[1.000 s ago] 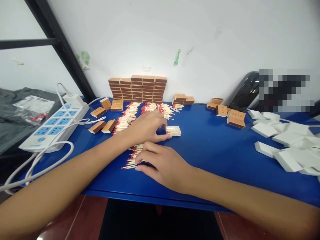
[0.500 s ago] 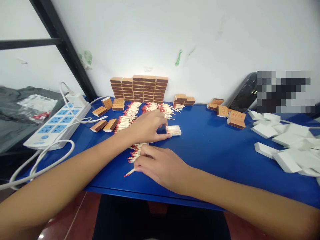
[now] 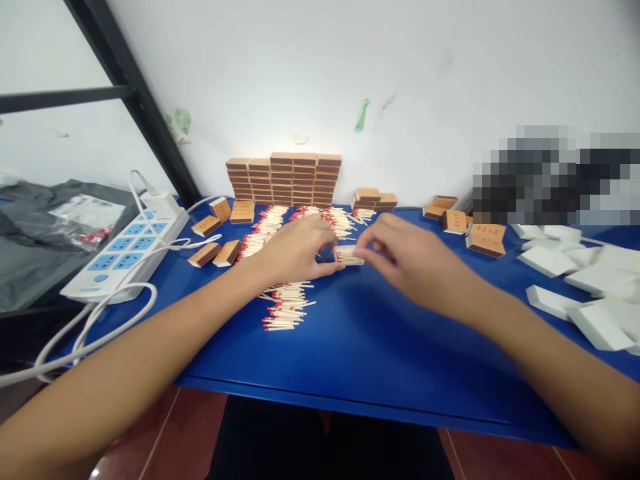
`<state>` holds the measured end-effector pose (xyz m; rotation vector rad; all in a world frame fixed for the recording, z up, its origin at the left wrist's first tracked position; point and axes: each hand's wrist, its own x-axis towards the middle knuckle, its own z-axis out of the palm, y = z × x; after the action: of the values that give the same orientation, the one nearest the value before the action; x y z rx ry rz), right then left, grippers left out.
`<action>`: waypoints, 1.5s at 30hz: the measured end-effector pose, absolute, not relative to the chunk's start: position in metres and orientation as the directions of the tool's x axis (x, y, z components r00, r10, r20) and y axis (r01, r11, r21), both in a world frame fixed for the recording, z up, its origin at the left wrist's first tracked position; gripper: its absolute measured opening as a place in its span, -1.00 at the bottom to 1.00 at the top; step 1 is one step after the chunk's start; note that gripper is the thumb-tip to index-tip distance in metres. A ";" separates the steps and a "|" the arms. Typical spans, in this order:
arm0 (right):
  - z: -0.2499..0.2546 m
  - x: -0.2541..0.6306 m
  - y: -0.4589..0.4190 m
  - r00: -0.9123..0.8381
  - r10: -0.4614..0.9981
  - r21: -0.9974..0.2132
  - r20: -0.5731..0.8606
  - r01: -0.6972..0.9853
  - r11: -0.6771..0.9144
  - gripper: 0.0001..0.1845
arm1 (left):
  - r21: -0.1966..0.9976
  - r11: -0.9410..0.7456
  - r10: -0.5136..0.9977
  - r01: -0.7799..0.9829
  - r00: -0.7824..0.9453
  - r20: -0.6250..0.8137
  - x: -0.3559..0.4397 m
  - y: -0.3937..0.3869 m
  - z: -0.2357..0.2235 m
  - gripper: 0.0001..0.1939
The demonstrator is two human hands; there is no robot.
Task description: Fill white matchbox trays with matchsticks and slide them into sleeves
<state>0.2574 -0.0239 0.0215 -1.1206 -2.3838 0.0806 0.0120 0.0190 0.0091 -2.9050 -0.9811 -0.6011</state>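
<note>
A small white matchbox tray (image 3: pixel 341 251) with matches (image 3: pixel 351 261) inside lies on the blue table. My left hand (image 3: pixel 299 248) grips the tray's left end between thumb and fingers. At its right end my right hand (image 3: pixel 407 257), slightly blurred, has thumb and fingertips pinched on matches over the tray; how many is hidden. Loose red-tipped matches lie in rows: one pile (image 3: pixel 286 310) is in front of my left wrist, another (image 3: pixel 263 230) beyond my left forearm, and a third (image 3: pixel 339 221) behind my left hand.
Stacked matchboxes (image 3: pixel 283 180) stand against the wall. Several more matchboxes (image 3: pixel 486 239) are scattered left and right. White empty trays (image 3: pixel 600 320) are heaped at the right. On the left lie a power strip (image 3: pixel 127 247) with white cables and a grey plastic bag (image 3: pixel 30 253).
My right hand has moved from the near match pile up and right to the tray, carrying matches. My left hand keeps its hold on the tray. The view has shifted slightly.
</note>
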 end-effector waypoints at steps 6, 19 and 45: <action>0.017 0.275 0.002 -0.482 0.830 -0.241 0.280 0.802 0.547 -0.83 | 0.102 -0.816 0.562 0.570 0.738 0.373 0.014 0.017 0.007 -0.71; 0.003 0.260 -0.003 -0.574 0.776 -0.361 0.261 0.687 0.630 -0.89 | 0.099 -0.828 0.549 0.552 0.763 0.341 0.019 0.013 0.007 -0.71; -0.020 0.180 -0.083 -0.769 0.554 -0.465 0.318 0.383 0.798 -0.83 | 0.133 -0.816 0.569 0.562 0.742 0.355 0.018 0.016 0.004 -0.73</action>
<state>0.1797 -0.0831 -0.0202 -0.7015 -2.5400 0.5252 0.0180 0.0158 0.0039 -2.9484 -0.9569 -0.6090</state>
